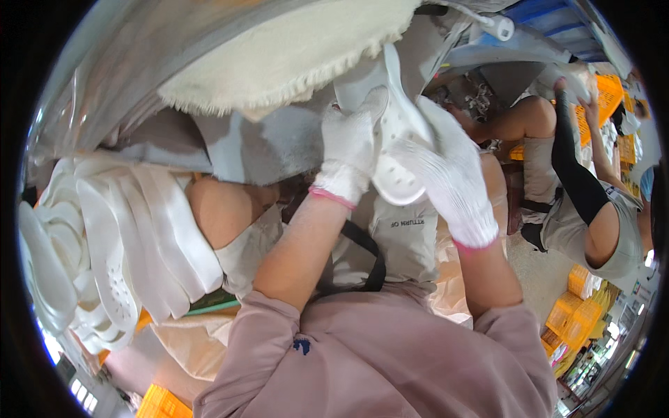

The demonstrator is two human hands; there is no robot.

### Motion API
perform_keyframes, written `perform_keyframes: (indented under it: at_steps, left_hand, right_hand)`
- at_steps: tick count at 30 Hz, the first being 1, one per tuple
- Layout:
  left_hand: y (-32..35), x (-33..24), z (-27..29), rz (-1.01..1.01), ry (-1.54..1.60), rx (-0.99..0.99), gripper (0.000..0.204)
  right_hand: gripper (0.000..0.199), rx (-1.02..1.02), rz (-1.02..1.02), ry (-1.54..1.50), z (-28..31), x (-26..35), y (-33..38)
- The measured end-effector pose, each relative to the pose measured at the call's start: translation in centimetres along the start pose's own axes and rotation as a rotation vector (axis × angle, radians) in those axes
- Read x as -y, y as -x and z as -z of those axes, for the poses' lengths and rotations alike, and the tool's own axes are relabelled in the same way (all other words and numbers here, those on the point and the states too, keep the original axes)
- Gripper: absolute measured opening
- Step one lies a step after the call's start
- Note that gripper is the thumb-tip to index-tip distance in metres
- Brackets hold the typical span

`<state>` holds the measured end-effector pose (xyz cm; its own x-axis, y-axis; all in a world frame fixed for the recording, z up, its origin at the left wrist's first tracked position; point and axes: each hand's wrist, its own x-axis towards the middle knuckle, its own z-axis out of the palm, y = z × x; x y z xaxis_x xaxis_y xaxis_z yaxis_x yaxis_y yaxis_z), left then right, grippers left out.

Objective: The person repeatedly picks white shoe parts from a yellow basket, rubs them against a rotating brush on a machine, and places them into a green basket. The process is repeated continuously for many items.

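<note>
Between my two gloved hands is a white shoe sole point(397, 180) with small round holes in its rounded lower end. A narrow, smooth part of it rises above my fingers. My left hand point(350, 143), in a white knit glove with a pink cuff, is closed on the sole's left side, thumb pointing up. From the right, my right hand point(453, 171), gloved alike, wraps its fingers over the sole's edge and face. Just above and to the left hangs a large cream cloth wheel point(293, 59) with a frayed rim; whether the sole touches it I cannot tell.
A pile of white soles point(132, 244) stands at my left, beside my knee. Grey sheeting point(258, 150) lies under the wheel. Another person point(592, 202) works close by on the right. Orange crates point(575, 317) are stacked at the lower right; another orange crate point(162, 403) sits lower left.
</note>
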<state>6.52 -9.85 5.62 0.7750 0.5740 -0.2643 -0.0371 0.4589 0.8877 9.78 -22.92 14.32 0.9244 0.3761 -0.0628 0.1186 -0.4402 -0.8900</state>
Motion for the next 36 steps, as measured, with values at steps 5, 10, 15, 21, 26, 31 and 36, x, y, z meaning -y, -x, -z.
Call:
perform_keyframes:
  at_steps: [5, 10, 15, 21, 26, 31, 36]
  left_hand:
    - [-3.7, 0.7, -4.9, 0.134, 0.23, -0.114, 0.04]
    - [-9.3, 1.8, -1.0, 0.186, 0.432, 0.112, 0.054]
    - [-6.4, -4.5, 8.7, -0.112, -1.326, 0.093, 0.073]
    - [0.1, -4.4, 5.8, 0.147, -0.641, 0.202, 0.037]
    - [-3.9, -1.4, 2.3, 0.238, 0.178, 0.221, 0.035]
    - [0.7, -2.4, 6.0, 0.435, 0.549, 0.315, 0.056]
    - [-0.5, -2.1, 8.0, 0.402, 1.094, 0.238, 0.058]
  right_hand:
    - [0.082, -0.328, 0.138, 0.175, 0.4, 0.8, 0.1]
    - [0.076, -0.4, 0.251, 0.208, -2.1, -0.5, -4.9]
    - [0.051, -0.233, 0.102, 0.284, -3.9, -1.2, -10.0]
    - [0.053, -0.08, 0.109, -0.103, -3.8, -0.7, -9.0]
    - [0.06, -0.051, 0.87, 0.928, -0.9, 1.1, 0.4]
    - [0.04, 0.105, 0.848, 0.933, -2.1, -0.9, 3.1]
    - [0.048, 0.034, 0.838, 0.693, -6.9, 0.2, 6.7]
